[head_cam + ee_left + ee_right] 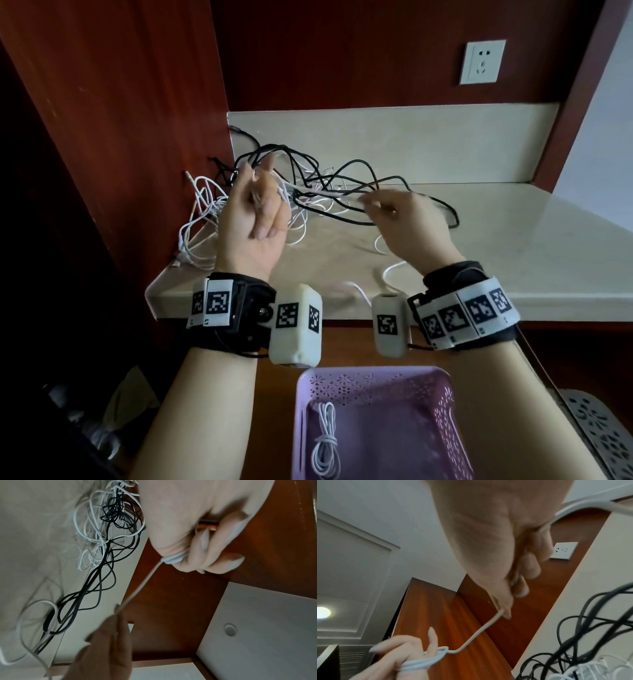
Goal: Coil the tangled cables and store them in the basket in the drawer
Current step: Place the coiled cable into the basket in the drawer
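- Left hand (251, 219), centre-left of the head view, has its fingers (205, 543) curled round a few turns of a white cable (471, 638); I read those turns as a coil being built.
- Right hand (407, 222), centre of the head view, pinches the same white cable a short way along, so a nearly straight run spans between my two hands.
- Nearest to me, at the bottom of the head view, the lilac basket (442, 404) sits in the open drawer with one coiled white cable (325, 445) already lying in its left part.
- Beyond my hands, the tangle of cables (308, 185) lies on the pale counter (513, 240), black and white strands crossing, bunched toward the wooden side panel (120, 120) at the left.
- Farthest back, upper right of the head view, a wall socket (482, 61) sits on the panel.
- My judgement: I am part-way through coiling the second cable; one is stored, several remain tangled.
- Next move calls for feeding slack from the right hand around the left fingers while watching that the trailing end does not drag the black strands along.
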